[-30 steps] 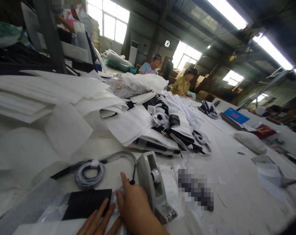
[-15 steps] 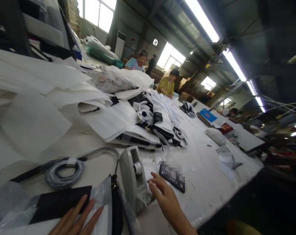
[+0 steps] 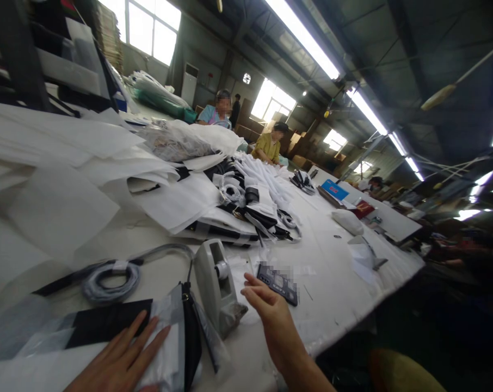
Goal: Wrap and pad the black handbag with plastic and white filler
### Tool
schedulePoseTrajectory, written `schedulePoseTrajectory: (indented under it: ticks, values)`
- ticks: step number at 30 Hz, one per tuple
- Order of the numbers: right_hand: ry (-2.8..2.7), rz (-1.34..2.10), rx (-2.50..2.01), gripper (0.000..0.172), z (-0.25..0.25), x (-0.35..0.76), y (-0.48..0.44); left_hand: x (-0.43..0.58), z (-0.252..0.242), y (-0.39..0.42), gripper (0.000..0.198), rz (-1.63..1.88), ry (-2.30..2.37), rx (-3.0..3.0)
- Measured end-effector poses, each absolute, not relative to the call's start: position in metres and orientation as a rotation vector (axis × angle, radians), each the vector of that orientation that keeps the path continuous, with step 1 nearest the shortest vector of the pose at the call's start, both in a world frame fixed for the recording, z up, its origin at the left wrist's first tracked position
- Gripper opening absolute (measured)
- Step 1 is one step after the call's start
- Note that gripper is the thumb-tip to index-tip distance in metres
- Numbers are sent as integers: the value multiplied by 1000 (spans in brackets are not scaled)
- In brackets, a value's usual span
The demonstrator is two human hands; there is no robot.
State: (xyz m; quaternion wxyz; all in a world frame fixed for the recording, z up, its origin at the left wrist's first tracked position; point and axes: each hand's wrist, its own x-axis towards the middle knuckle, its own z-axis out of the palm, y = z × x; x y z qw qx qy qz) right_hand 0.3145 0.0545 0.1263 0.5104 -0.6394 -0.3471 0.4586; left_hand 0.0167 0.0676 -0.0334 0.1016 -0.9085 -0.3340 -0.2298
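My left hand (image 3: 122, 356) lies flat with fingers stretched out on a clear plastic bag (image 3: 165, 332) that holds a black item (image 3: 108, 322) at the near edge of the white table (image 3: 332, 272). My right hand (image 3: 266, 307) hovers with fingers loosely apart between the grey tape dispenser (image 3: 217, 288) and a dark phone (image 3: 277, 282), holding nothing. A coiled grey cable (image 3: 110, 279) lies behind the bag.
Stacks of white sheets (image 3: 67, 158) and a heap of bagged black and white goods (image 3: 246, 207) fill the left and middle of the table. Two people (image 3: 271, 142) work at the far end. The table's right edge drops to a dark floor.
My right hand left the bag, crossed the tape dispenser and now sits near the phone. My left hand slid further onto the bag. The view turned right.
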Motion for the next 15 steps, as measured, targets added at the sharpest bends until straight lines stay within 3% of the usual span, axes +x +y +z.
schedulePoseTrajectory:
  ticks: [5,15]
  values:
    - [-624,1306,-1459,39,124,315,24,17,-31,65,81,-668,-1056,-2714]
    - [-535,1386,-1453,42,71,321,16,16,-35,64,78,-624,-1126,-2747]
